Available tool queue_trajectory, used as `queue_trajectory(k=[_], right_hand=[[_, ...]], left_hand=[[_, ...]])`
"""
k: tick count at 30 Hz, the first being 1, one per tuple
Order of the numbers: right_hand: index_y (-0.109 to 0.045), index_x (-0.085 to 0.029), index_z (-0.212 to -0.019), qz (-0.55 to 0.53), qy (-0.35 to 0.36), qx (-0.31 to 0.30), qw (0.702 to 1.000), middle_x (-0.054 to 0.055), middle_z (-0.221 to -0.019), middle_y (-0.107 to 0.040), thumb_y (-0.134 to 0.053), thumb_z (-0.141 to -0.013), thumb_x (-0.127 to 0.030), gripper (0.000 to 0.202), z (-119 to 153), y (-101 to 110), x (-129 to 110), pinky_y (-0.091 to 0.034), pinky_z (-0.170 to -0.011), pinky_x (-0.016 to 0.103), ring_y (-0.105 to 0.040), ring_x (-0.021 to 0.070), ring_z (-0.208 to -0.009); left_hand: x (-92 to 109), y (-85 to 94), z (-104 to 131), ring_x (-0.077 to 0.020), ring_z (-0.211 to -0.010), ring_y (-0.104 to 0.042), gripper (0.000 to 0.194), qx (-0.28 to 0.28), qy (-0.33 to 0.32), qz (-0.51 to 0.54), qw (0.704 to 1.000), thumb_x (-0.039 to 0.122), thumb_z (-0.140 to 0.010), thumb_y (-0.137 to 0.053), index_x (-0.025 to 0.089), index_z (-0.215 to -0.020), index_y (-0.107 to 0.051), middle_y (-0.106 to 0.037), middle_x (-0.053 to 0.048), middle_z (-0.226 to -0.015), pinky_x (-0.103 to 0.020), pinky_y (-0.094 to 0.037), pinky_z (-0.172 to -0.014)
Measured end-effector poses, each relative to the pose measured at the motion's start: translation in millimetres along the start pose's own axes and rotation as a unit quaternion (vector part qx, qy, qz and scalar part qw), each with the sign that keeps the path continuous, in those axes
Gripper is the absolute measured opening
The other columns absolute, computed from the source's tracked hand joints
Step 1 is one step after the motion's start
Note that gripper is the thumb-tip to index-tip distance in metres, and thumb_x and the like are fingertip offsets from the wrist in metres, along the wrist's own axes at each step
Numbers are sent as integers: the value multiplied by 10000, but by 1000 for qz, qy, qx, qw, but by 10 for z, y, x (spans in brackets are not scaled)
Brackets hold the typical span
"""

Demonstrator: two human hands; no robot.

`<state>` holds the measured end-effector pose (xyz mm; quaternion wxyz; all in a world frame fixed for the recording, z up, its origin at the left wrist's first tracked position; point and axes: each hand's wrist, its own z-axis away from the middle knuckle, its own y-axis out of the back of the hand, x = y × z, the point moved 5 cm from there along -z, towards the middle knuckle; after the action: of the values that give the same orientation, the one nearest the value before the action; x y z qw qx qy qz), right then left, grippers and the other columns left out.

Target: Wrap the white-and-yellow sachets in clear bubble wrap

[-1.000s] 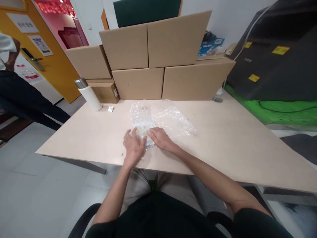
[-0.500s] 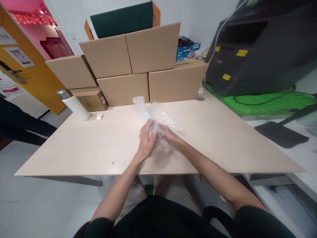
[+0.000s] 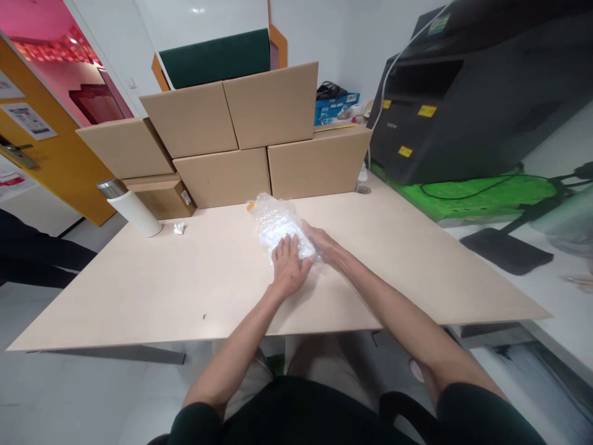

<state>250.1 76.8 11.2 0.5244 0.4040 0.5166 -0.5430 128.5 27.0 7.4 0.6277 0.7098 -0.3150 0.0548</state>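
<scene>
A flattened piece of clear bubble wrap (image 3: 274, 217) lies on the table, with a small orange patch at its far left corner. Whether anything is inside its layers I cannot make out. My left hand (image 3: 290, 264) rests palm down on the near part of the wrap, fingers spread. At the right edge of the wrap, my right hand (image 3: 324, 243) grips the film; its fingertips are partly hidden.
Cardboard boxes (image 3: 222, 179) are stacked along the table's back edge. A white bottle (image 3: 134, 212) and a crumpled white scrap (image 3: 179, 228) are at the left. To the right stands a large dark printer (image 3: 445, 123). A person's dark-trousered legs (image 3: 41, 253) show at far left.
The bubble wrap was bunched between both hands and now lies flatter on the table. My left hand has opened out onto it; my right hand has shifted to its right edge.
</scene>
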Motion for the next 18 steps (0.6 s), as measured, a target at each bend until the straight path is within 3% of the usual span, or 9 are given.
queue_trajectory(k=[3, 6, 8, 11, 13, 14, 16, 18], right_hand=[[-644, -163, -837, -32, -5, 7, 999, 12, -723, -683, -824, -645, -366, 333, 68, -136, -18, -481, -588, 265, -617, 166, -654], [-667, -153, -923, -68, -17, -20, 997, 2, -725, -691, -859, -582, -300, 418, 219, -224, -6, -478, -559, 258, -612, 151, -606], [-681, -149, -1006, -71, -21, -78, 994, 18, -775, -712, -863, -592, -309, 480, 371, -281, -29, -500, -587, 266, -635, 157, -632], [-699, -144, -1089, -19, -8, -211, 977, 49, -891, -732, -832, -675, -337, 475, 665, -363, -159, -534, -692, 286, -677, 181, -771], [-702, -152, -1140, 25, 0, -277, 960, 65, -987, -735, -793, -737, -340, 455, 849, -378, -280, -538, -765, 293, -683, 190, -873], [-704, -157, -1154, 45, 3, -296, 954, 68, -1017, -735, -779, -756, -337, 443, 920, -371, -339, -536, -776, 286, -683, 186, -891], [-719, -165, -1145, 76, 6, -324, 943, 64, -1027, -739, -763, -775, -325, 406, 1023, -349, -441, -532, -757, 262, -682, 168, -872], [-740, -170, -1104, 87, 11, -351, 932, 48, -977, -748, -757, -779, -310, 355, 1084, -336, -504, -528, -719, 245, -678, 150, -820]], left_hand=[[-78, 95, 80, -342, -1517, -139, 812, -20, -13, 34, 999, 583, -922, -450, 129, -1556, -221, -216, -201, -1622, -526, -130, -1195], [-204, 351, 140, -297, -1525, -130, 742, -27, -35, 80, 996, 578, -965, -345, 170, -1568, -200, -210, -156, -1634, -513, -124, -1201], [-340, 606, 143, -303, -1532, -68, 673, -15, -24, 72, 997, 549, -981, -319, 214, -1560, -247, -180, -119, -1648, -547, -71, -1199], [-494, 1056, 129, -325, -1532, 12, 586, -5, -31, 34, 999, 519, -972, -377, 285, -1509, -377, -183, -67, -1652, -606, 57, -1174], [-490, 1313, 147, -320, -1530, -74, 578, -59, -84, 30, 994, 543, -908, -526, 342, -1447, -468, -300, -46, -1616, -610, 77, -1173], [-480, 1424, 168, -318, -1505, -204, 618, -97, -99, 43, 989, 556, -832, -638, 364, -1406, -512, -424, -46, -1549, -603, 29, -1189], [-471, 1611, 217, -296, -1338, -494, 645, -172, -87, 92, 977, 526, -704, -773, 362, -1306, -609, -628, -53, -1336, -541, -239, -1174], [-474, 1755, 262, -275, -1073, -665, 598, -213, -58, 173, 960, 482, -594, -842, 331, -1157, -709, -723, -57, -1086, -445, -494, -979]])
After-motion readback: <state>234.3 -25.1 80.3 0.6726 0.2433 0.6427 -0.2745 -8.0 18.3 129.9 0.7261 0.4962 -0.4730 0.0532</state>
